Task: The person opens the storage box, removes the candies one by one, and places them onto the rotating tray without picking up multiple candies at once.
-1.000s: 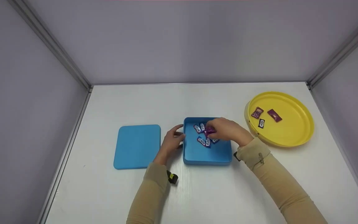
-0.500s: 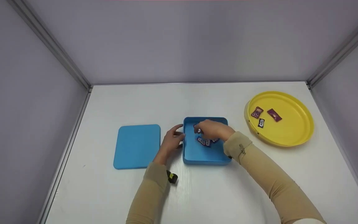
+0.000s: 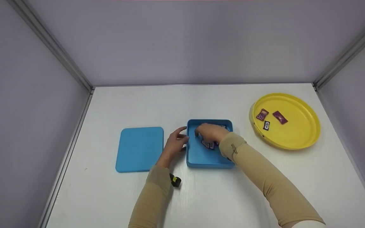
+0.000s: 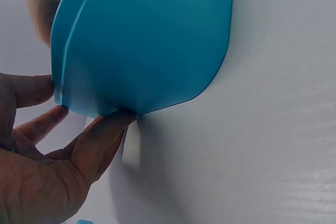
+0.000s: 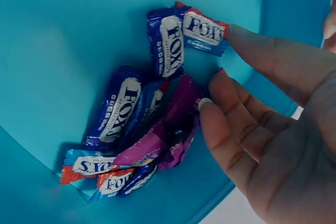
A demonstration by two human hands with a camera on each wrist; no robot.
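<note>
- Blue box (image 3: 198, 157) on the tabletop (image 3: 106, 196): wrapped sweets (image 5: 123, 106) bunched inside it.
- Right hand (image 3: 212, 132) in the box, thumb well apart from fingers, seemingly touching wrappers.
- Left hand (image 3: 174, 143) rests spread fingers on the box's left wall.
- We'd call this step arranging sweets inside; next move likely needs a pinch on one wrapper.

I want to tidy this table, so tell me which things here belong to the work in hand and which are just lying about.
Likely in the work, judging by the hands:
blue box, touched by the left hand
wrapped sweets inside it, nearest the right hand

Apparently just lying about, with no hand on them:
flat blue square
yellow tray
three sweets on that tray
</note>
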